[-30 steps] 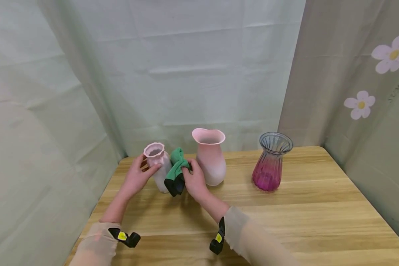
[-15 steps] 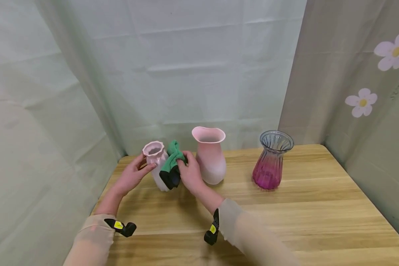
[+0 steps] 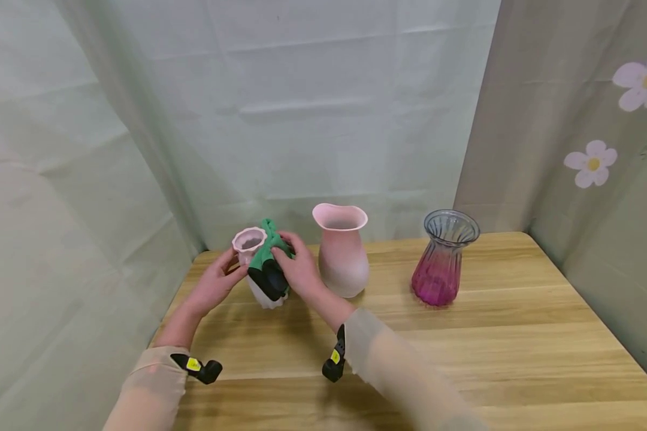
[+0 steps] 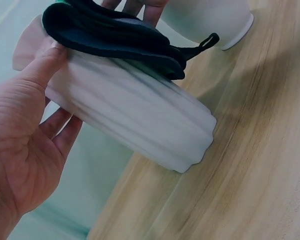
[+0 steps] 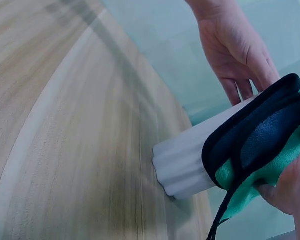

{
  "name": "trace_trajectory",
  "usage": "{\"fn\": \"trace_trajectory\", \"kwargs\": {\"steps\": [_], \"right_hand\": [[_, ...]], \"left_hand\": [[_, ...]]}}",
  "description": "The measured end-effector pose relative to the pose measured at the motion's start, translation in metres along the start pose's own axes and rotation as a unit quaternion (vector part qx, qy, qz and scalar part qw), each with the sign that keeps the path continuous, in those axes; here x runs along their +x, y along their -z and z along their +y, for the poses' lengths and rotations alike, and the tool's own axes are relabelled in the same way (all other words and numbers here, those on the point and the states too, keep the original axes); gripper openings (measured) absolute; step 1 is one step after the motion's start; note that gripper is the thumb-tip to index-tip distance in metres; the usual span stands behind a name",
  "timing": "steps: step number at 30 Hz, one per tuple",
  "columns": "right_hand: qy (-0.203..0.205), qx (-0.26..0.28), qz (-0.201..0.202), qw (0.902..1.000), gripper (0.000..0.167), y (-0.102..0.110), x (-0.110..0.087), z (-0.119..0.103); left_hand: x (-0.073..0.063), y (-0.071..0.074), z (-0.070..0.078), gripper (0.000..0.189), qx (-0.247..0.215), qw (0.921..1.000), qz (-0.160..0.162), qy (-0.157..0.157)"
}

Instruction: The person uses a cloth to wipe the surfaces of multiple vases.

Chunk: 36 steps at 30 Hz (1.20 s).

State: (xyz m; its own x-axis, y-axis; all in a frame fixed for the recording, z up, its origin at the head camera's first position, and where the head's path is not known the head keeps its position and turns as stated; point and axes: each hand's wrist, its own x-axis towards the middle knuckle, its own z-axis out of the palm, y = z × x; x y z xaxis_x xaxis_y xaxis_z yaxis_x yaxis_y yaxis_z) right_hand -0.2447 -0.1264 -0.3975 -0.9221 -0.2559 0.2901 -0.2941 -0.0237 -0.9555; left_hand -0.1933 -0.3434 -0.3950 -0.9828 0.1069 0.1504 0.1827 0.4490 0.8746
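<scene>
A small fluted vase point(image 4: 135, 115), white with a pinkish scalloped rim, stands at the left of the table. My left hand point(image 3: 209, 292) grips it near the neck, thumb in front and fingers behind. My right hand point(image 3: 304, 270) pinches a bunched green-and-black cloth point(image 5: 255, 137) with a thin black loop. In the head view the cloth overlaps the vase's right front side; in the left wrist view its dark folds lie along the upper side of the vase. Some right fingers are hidden by the cloth.
Just right of my right hand stands a taller pink-to-white vase point(image 3: 344, 263) with a flared lip. Farther right is a ribbed glass vase point(image 3: 439, 269), grey above and magenta below. The wooden table point(image 3: 517, 335) ends at hanging curtains point(image 3: 313, 120).
My right hand has carried the cloth leftward, from beside the small vase to over its front. My left hand keeps its grip on the vase, which has barely moved.
</scene>
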Motion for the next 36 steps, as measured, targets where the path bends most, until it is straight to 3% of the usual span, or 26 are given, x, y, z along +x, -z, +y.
{"fn": "trace_trajectory", "kwargs": {"steps": [4, 13, 20, 36], "right_hand": [[0.003, -0.007, -0.010, 0.9999, 0.037, 0.000, 0.001, -0.001], [-0.043, -0.012, 0.014, 0.9989, 0.023, -0.005, 0.007, -0.007], [-0.036, -0.023, 0.008, 0.9991, 0.019, -0.004, 0.007, -0.006], [-0.078, -0.037, 0.009, 0.9963, 0.017, -0.008, -0.020, 0.064]], "left_hand": [[-0.001, 0.001, 0.002, 0.064, 0.009, 1.0000, 0.000, 0.001], [-0.001, 0.000, 0.006, 0.065, 0.023, 0.9997, 0.002, 0.007], [0.001, 0.000, 0.007, 0.066, 0.024, 0.9997, -0.001, 0.012], [0.001, -0.002, 0.005, 0.070, 0.023, 0.9995, -0.001, 0.022]]}}
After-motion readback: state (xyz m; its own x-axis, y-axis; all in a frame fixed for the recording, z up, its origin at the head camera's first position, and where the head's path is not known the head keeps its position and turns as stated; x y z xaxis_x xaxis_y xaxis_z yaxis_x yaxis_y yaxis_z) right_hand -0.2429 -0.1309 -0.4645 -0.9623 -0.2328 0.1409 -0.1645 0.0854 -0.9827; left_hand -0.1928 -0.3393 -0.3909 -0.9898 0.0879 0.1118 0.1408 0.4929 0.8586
